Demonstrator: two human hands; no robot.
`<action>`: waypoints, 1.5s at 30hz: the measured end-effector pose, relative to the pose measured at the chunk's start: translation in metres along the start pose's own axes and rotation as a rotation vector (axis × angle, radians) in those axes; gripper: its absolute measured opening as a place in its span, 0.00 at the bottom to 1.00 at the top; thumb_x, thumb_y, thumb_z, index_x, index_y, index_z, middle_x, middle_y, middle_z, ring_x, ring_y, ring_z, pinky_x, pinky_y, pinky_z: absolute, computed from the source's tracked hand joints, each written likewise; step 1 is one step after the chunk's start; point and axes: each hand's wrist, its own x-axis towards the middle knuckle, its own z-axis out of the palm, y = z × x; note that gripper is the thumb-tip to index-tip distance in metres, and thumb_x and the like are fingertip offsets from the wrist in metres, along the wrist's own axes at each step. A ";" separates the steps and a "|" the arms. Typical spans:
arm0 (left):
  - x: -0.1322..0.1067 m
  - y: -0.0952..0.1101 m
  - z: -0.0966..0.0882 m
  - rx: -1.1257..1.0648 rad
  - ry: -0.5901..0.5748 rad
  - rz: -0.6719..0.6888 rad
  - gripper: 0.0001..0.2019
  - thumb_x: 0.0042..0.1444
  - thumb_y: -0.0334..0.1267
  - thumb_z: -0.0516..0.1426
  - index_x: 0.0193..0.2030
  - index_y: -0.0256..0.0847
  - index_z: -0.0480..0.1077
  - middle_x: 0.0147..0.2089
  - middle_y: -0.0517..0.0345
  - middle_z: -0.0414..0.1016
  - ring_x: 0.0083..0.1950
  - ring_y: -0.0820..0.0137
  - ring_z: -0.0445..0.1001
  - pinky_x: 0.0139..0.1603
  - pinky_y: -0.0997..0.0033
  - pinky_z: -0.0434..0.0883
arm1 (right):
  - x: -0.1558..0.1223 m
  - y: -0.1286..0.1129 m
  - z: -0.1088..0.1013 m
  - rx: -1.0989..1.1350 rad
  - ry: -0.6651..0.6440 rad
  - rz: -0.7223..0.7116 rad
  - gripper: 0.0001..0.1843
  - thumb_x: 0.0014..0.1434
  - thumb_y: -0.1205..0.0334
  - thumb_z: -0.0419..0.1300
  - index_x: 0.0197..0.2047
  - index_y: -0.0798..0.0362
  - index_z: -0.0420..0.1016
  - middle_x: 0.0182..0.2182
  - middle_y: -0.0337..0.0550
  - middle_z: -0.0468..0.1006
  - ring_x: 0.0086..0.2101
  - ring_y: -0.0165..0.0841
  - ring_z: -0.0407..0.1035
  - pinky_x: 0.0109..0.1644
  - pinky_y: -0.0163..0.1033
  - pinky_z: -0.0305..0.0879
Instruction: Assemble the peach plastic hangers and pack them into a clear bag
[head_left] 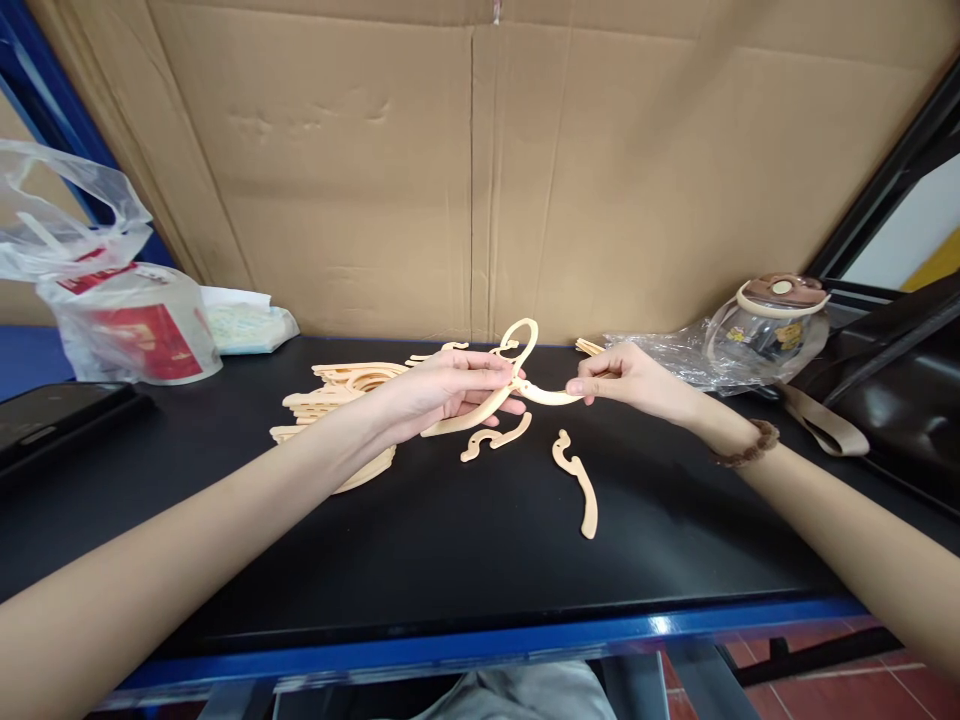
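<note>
A cream plastic folding hanger (551,396) is held above the table between both hands, its loop-shaped hook pointing up. My left hand (457,390) pinches it near the joint under the hook, and one arm of the hanger slopes down past the fingers. The tip of the other arm is gripped between thumb and fingers of my right hand (626,380). Below lie two loose curved hanger arms, one hanger arm (495,437) under my left hand and another hanger arm (583,485) to the right. A pile of hanger pieces (330,405) lies left, partly behind my left wrist.
A plastic-bagged tub (150,330) and a tissue pack (247,322) stand at the left, near a dark device (60,420). On the right are clear wrapping (667,355), a lidded clear bottle (776,325) and a black bag (892,380). Cardboard (337,180) rises behind the table.
</note>
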 end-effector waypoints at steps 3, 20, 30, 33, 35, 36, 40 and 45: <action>0.001 -0.002 -0.001 -0.029 0.000 -0.001 0.03 0.53 0.32 0.63 0.36 0.38 0.76 0.42 0.52 0.79 0.35 0.72 0.79 0.31 0.80 0.75 | -0.001 -0.004 -0.002 0.024 0.018 0.002 0.24 0.55 0.44 0.62 0.19 0.55 0.70 0.17 0.33 0.59 0.22 0.24 0.48 0.27 0.36 0.43; 0.000 -0.006 0.003 -0.071 0.037 0.001 0.01 0.54 0.30 0.62 0.33 0.39 0.75 0.37 0.57 0.77 0.34 0.74 0.78 0.31 0.80 0.75 | -0.005 -0.009 -0.005 -0.003 0.111 0.060 0.22 0.50 0.44 0.66 0.23 0.56 0.75 0.17 0.35 0.63 0.21 0.24 0.50 0.24 0.36 0.44; -0.004 -0.003 0.015 0.033 0.120 0.038 0.02 0.55 0.34 0.61 0.32 0.39 0.73 0.39 0.57 0.77 0.36 0.73 0.78 0.36 0.77 0.74 | -0.006 -0.007 -0.010 -0.002 0.141 0.067 0.22 0.47 0.42 0.67 0.23 0.55 0.76 0.17 0.35 0.62 0.20 0.24 0.49 0.23 0.36 0.41; -0.007 -0.004 0.018 0.143 0.140 0.097 0.05 0.55 0.37 0.61 0.32 0.39 0.71 0.40 0.57 0.77 0.40 0.70 0.79 0.38 0.75 0.73 | -0.006 -0.009 -0.009 -0.013 0.142 0.064 0.23 0.47 0.41 0.67 0.23 0.55 0.76 0.17 0.35 0.62 0.20 0.24 0.49 0.23 0.36 0.42; -0.008 -0.005 0.019 0.180 0.144 0.132 0.07 0.55 0.38 0.61 0.31 0.39 0.69 0.40 0.57 0.76 0.41 0.68 0.79 0.38 0.73 0.72 | -0.006 -0.011 -0.008 -0.022 0.144 0.063 0.24 0.46 0.41 0.67 0.22 0.55 0.75 0.16 0.34 0.59 0.20 0.24 0.48 0.23 0.36 0.41; -0.009 -0.005 0.019 0.177 0.145 0.143 0.08 0.55 0.39 0.61 0.30 0.38 0.69 0.40 0.57 0.76 0.42 0.67 0.79 0.38 0.73 0.72 | -0.006 -0.012 -0.008 -0.028 0.151 0.065 0.24 0.46 0.40 0.67 0.21 0.55 0.74 0.15 0.33 0.57 0.20 0.23 0.47 0.22 0.36 0.41; -0.011 -0.001 0.021 0.140 0.172 0.154 0.08 0.55 0.38 0.62 0.30 0.38 0.68 0.40 0.58 0.77 0.43 0.68 0.78 0.41 0.72 0.72 | -0.005 -0.015 -0.005 -0.038 0.182 0.085 0.25 0.48 0.40 0.65 0.19 0.55 0.71 0.14 0.31 0.52 0.19 0.23 0.43 0.22 0.36 0.38; -0.012 0.003 0.021 0.237 0.252 0.215 0.09 0.58 0.41 0.60 0.42 0.40 0.73 0.44 0.54 0.78 0.46 0.67 0.78 0.44 0.71 0.72 | -0.003 -0.018 -0.001 -0.047 0.258 0.109 0.27 0.50 0.37 0.63 0.19 0.54 0.70 0.13 0.31 0.52 0.18 0.23 0.44 0.22 0.36 0.39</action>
